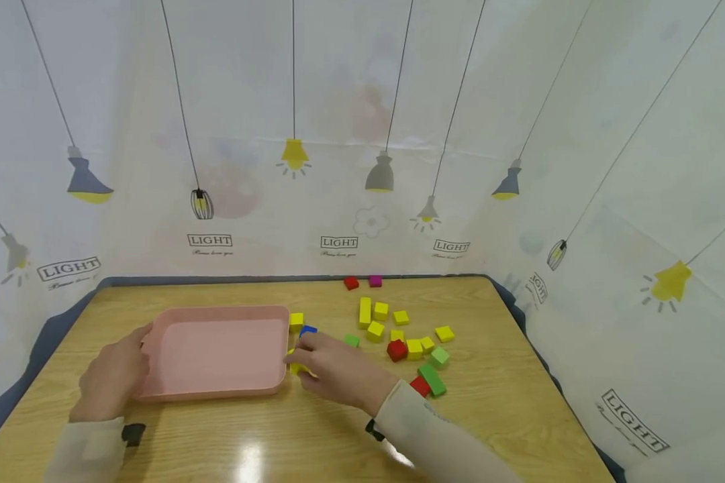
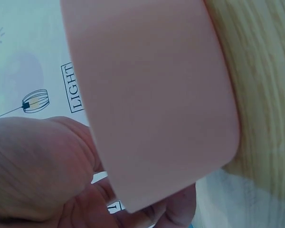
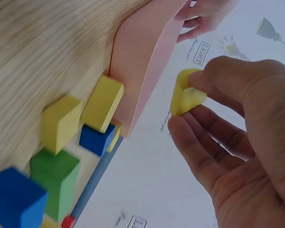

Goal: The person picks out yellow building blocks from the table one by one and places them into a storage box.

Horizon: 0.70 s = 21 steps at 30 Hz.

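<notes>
My left hand (image 1: pixel 115 369) grips the left end of a shallow pink tray (image 1: pixel 217 396) lying on the table. In the left wrist view, fingers of the left hand (image 2: pixel 42 175) curl round the tray's edge. Close to the tray's right wall, my right hand (image 1: pixel 338 372) pinches a yellow block with a curved notch (image 3: pixel 180 102) between thumb and fingers. On the table by that hand are a yellow block (image 1: pixel 296 321), a blue block (image 1: pixel 307 330) and a green block (image 1: pixel 352 341). The hand partly hides the blocks beneath it.
Several yellow blocks (image 1: pixel 375 331) are scattered to the right, along with a red block (image 1: pixel 397 349) and a long green block (image 1: pixel 431 380). Another red block (image 1: pixel 352 282) and a purple block (image 1: pixel 375 281) lie at the back edge. Printed sheeting (image 1: pixel 338 201) encloses the wooden table (image 1: pixel 507 402).
</notes>
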Each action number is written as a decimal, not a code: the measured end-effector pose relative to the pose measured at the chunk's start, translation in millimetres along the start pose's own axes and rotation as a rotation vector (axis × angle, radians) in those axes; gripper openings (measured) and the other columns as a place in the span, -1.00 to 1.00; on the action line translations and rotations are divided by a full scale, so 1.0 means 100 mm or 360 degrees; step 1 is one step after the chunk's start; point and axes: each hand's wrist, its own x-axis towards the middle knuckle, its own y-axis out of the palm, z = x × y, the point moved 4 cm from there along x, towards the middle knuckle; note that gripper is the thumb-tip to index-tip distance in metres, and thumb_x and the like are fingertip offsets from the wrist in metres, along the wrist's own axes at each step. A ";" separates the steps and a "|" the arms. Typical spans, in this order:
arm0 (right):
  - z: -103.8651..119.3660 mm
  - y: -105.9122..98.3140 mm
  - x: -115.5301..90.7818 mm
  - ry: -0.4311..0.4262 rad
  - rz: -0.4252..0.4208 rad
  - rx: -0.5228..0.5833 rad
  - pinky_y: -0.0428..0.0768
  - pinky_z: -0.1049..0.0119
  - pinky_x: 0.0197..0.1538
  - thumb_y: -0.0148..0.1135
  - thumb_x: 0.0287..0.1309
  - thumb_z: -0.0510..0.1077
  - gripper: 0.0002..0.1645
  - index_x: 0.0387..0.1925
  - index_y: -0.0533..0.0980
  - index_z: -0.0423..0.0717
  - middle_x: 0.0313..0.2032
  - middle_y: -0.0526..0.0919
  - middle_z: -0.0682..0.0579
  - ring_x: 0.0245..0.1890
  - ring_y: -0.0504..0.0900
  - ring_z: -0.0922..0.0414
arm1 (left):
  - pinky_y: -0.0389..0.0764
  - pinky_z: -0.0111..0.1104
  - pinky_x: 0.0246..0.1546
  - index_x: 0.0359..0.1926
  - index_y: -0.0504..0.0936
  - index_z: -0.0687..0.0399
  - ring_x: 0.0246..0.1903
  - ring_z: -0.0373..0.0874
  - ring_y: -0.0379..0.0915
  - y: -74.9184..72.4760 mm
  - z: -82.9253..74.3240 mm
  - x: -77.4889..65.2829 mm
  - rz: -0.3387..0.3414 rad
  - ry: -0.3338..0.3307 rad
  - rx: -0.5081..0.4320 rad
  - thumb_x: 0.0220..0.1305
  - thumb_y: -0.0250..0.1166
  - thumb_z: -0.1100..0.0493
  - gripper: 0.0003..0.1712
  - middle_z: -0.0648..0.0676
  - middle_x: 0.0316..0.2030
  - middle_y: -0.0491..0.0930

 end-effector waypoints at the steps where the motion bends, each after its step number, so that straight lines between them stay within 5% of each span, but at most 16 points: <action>1: 0.03 0.02 0.06 -0.0025 -0.0029 -0.0002 0.69 0.58 0.17 0.51 0.59 -0.16 -0.61 0.35 0.81 0.00 0.18 0.82 0.06 0.06 0.74 0.25 | 0.57 0.06 -0.14 0.85 0.07 0.27 0.05 0.38 0.55 0.00 0.00 0.00 -0.0003 0.0001 0.0004 0.72 0.02 0.33 -0.20 0.68 0.62 0.29; 4: 0.11 0.09 0.24 -0.0043 -0.0046 0.0006 0.66 0.64 0.16 0.50 0.60 -0.17 -0.61 0.35 0.80 -0.02 0.18 0.83 0.06 0.07 0.76 0.27 | 0.60 0.11 -0.10 0.85 0.08 0.26 0.10 0.42 0.56 -0.01 -0.01 -0.02 -0.0005 -0.0012 0.0003 0.71 0.02 0.33 -0.19 0.67 0.62 0.29; 12: 0.23 0.33 0.66 0.0143 0.0178 0.0058 0.63 0.62 0.23 0.46 0.66 -0.10 -0.56 0.44 0.76 0.15 0.23 0.77 0.18 0.11 0.67 0.35 | 0.59 0.13 -0.07 0.85 0.08 0.27 0.09 0.40 0.55 -0.01 -0.04 -0.05 -0.0011 -0.0018 -0.0006 0.70 0.02 0.34 -0.19 0.66 0.63 0.29; 21: 0.28 0.40 0.84 0.0186 0.0224 -0.0036 0.66 0.61 0.22 0.51 0.62 -0.06 -0.57 0.40 0.78 0.20 0.20 0.81 0.19 0.08 0.71 0.33 | 0.65 0.27 0.01 0.86 0.05 0.26 0.21 0.51 0.58 0.00 -0.02 0.00 0.0009 -0.0017 -0.0005 0.72 0.00 0.34 -0.19 0.66 0.64 0.27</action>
